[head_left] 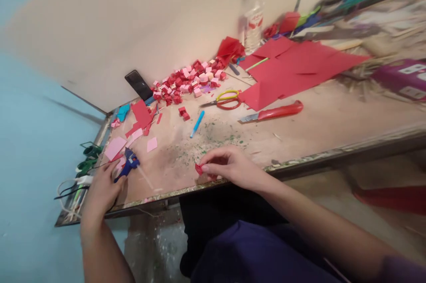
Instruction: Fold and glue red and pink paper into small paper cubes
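Observation:
My right hand (229,167) is closed in a pinch near the table's front edge. A small red folded paper piece (199,169) shows between its thumb and fingers. At the left end of the table, my left hand (104,185) has its thumb and fingers around the handle of a blue glue gun (131,161). A pale glue stick (146,178) trails from the gun's back. Pink paper pieces (115,148) lie just beyond that hand. One red folded paper block (183,113) sits apart from a heap of red and pink paper blocks (189,79).
Across the table (319,127) lie a blue pen-like tool (197,124), scissors (228,98), a red-handled utility knife (273,112) and red paper sheets (296,67). A phone (138,84) leans on the wall, and a plastic bottle (253,25) stands behind. Cords (68,192) run at left.

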Demonstrator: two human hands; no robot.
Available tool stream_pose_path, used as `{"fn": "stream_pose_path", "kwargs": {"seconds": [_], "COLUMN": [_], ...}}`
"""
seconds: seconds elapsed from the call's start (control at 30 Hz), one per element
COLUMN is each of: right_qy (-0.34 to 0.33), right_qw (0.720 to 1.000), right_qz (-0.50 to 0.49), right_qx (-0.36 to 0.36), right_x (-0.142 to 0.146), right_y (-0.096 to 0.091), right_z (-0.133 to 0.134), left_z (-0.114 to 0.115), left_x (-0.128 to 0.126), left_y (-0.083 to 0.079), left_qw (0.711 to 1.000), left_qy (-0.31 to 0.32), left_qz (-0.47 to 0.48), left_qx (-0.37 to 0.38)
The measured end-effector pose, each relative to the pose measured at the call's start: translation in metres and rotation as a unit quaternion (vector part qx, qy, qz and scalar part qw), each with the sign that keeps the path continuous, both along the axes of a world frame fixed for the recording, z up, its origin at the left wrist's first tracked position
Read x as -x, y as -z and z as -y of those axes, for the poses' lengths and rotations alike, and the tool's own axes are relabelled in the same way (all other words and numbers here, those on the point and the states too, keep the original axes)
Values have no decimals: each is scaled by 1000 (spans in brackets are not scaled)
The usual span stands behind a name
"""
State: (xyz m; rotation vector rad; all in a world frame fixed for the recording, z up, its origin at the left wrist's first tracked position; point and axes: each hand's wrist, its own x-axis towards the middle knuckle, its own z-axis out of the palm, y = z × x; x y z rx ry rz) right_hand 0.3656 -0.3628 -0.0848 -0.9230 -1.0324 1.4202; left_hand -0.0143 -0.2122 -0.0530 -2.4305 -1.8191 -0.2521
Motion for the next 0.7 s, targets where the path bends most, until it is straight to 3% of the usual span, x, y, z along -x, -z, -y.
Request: {"fn": "stream_pose_path", "kwargs": {"seconds": [0.1, 0.13, 0.2, 0.3, 0.37, 0.5, 0.7], "right_qy": [4, 8, 19, 33, 31, 22, -3], "right_qw": [1000, 1000, 999, 999, 999, 999, 1000], "right_qz": [8, 13, 27, 37, 35, 35, 13], "right_qx": [3, 4, 2, -13, -19, -12, -22], "right_x": [1, 1, 2, 2, 2, 0, 2], "right_y": [-1, -1, -2, -3, -2, -3, -1], "right_z": [1, 2, 3, 4, 5, 5, 5], "left_z": [-3, -7, -23, -60, -82, -108, -113], "left_x": [-42, -66, -120, -196, -228, -249, -235], "left_y": [-22, -28, -33, -21, -7, 14, 18], "left_qw": [997, 992, 974, 945, 945, 947, 946], "left_qy": [46, 81, 177, 277, 279, 272, 269], "left_qz": [45, 80, 141, 168, 155, 150, 167], "left_qx": [-48, -58, -8, 39, 76, 88, 76]}}
